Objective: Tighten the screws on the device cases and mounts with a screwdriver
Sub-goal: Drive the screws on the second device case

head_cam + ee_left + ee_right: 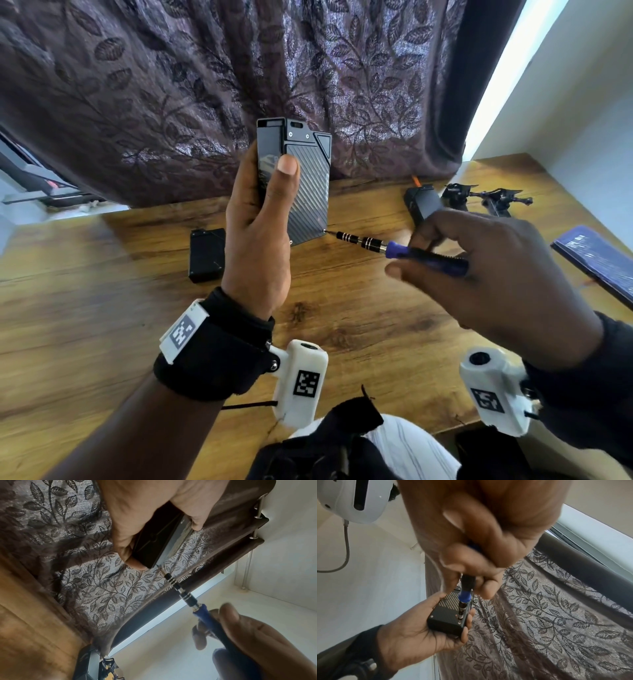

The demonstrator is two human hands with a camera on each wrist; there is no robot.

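My left hand (263, 205) holds a black ribbed device case (308, 185) upright above the wooden table (102, 308), thumb across its front, fingers behind. My right hand (479, 260) grips a blue-handled screwdriver (404, 248); its tip sits on the screw at the case's lower right corner (325, 232). The left wrist view shows the case (154, 538) from below with the screwdriver (185, 593) meeting its corner. In the right wrist view the screwdriver (464, 599) points down onto the case (448, 616), which lies in my left hand (412, 639).
A second black case (206, 255) lies on the table left of my left hand. Another black case (423, 202) and black mounts (486, 198) lie at the back right. A dark phone-like slab (596, 260) overhangs the right edge. A leaf-patterned curtain (205, 85) hangs behind.
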